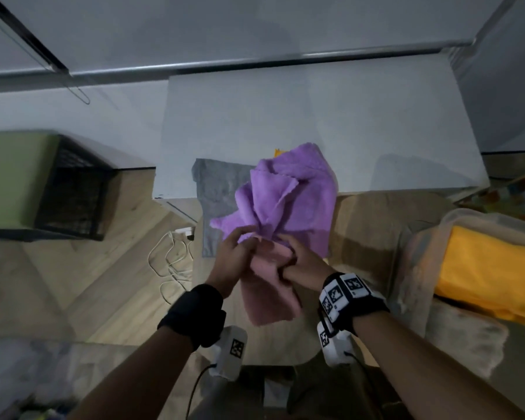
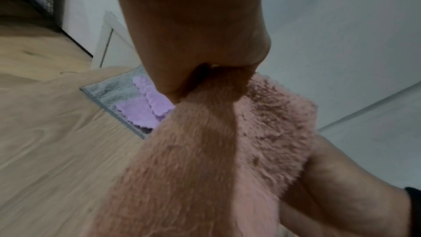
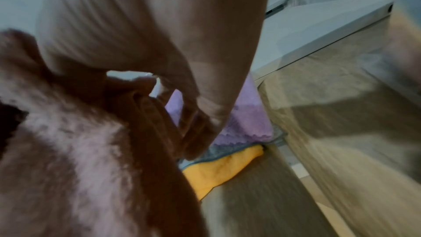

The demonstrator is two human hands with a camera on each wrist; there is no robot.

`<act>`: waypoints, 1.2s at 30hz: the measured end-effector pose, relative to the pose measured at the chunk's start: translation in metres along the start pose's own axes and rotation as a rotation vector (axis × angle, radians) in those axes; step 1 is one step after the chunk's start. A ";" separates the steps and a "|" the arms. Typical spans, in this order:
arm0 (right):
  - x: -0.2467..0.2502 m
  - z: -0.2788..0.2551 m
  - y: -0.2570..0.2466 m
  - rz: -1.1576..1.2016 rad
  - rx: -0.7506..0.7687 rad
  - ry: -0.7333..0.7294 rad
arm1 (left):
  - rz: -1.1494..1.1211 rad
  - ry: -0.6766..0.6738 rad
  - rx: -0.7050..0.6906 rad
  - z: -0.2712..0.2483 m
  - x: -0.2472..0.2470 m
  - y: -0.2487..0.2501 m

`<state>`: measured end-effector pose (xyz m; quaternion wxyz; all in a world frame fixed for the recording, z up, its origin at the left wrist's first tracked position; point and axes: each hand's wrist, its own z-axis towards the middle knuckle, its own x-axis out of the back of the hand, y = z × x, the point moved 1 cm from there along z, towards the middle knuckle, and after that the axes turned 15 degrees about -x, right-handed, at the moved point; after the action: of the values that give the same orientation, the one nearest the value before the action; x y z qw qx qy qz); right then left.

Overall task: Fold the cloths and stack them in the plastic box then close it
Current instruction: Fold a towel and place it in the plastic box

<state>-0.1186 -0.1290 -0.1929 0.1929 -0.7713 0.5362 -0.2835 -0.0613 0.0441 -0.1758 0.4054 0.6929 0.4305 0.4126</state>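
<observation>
Close up, left hand (image 2: pixel 193 30) pinching a fluffy pink cloth (image 2: pixel 205 159) at its gathered top — the rest hanging down, blurred. Right hand (image 2: pixel 341 186) gripping the same cloth's lower right edge. Behind, on the wooden tabletop (image 2: pixel 45 123) — a grey cloth (image 2: pixel 109 91) under a crumpled purple cloth (image 2: pixel 145 104).

Both hands meet on the pink cloth (image 1: pixel 267 286).
Left hand (image 1: pixel 234 256) and right hand (image 1: pixel 300 262) pinch its top edge, forearms angled inward.
</observation>
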 end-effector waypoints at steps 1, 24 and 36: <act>-0.005 -0.002 -0.005 -0.059 0.029 -0.019 | -0.022 -0.044 0.016 -0.007 0.001 0.001; -0.063 -0.024 -0.021 -0.001 0.185 0.173 | 0.477 -0.142 -0.457 -0.064 0.049 -0.024; -0.063 -0.039 -0.048 0.174 0.145 -0.034 | 0.138 -0.221 -0.191 -0.062 0.063 -0.012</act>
<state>-0.1256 -0.0527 -0.1490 0.2811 -0.7106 0.5758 -0.2908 -0.1035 0.1197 -0.1521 0.4851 0.7203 0.2936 0.3996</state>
